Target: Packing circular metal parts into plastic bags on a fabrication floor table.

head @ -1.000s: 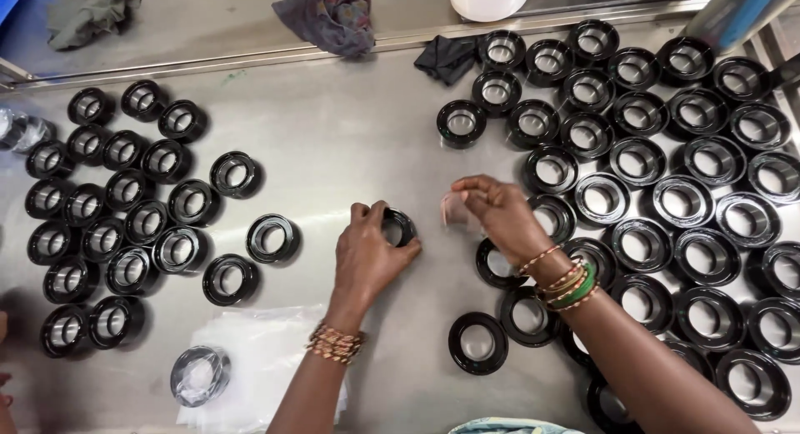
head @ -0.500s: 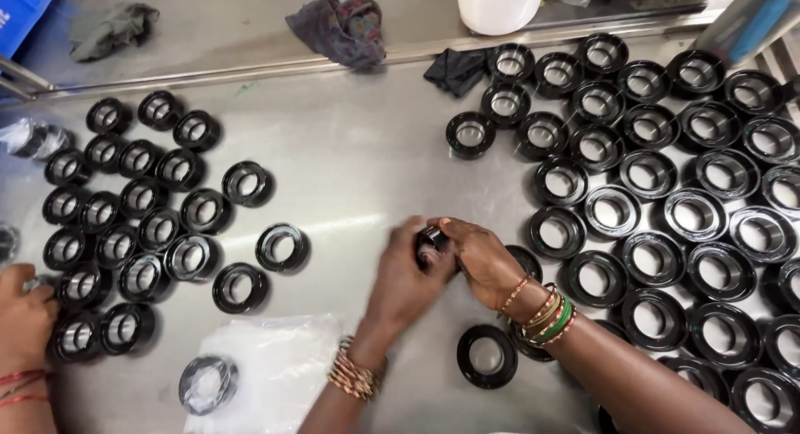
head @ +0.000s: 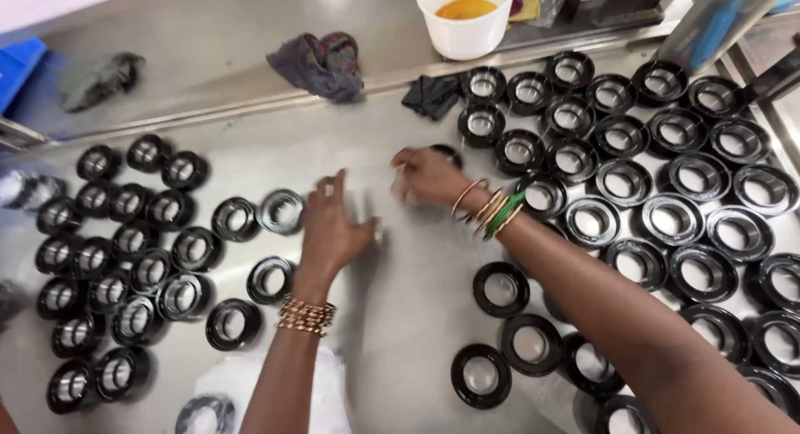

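Black rubber rings cover the steel table (head: 392, 317) in two groups, with both hands working in the bare strip between them. One black ring (head: 282, 211) lies flat just at 10 o'clock of the left hand (head: 335, 227), close to its fingertips but apart from them. That hand hovers palm down with fingers spread and loose, grasping nothing that shows; motion blur softens its outline. The right hand (head: 429, 174) reaches toward 12 o'clock, its fingers curled, and a dark ring edge (head: 448, 153) peeks out just past the knuckles; blur makes it impossible to tell whether the fingers clamp it or only touch it. Gold bangles (head: 307, 315) sit on the left wrist, gold and green bangles (head: 492, 211) on the right. At 9 o'clock lies the smaller-ring cluster (head: 117, 259); at 3 o'clock spreads the larger-ring cluster (head: 667, 201). At 12 o'clock stand a white tub (head: 467, 34) of yellow paste and a crumpled dark cloth (head: 321, 63).
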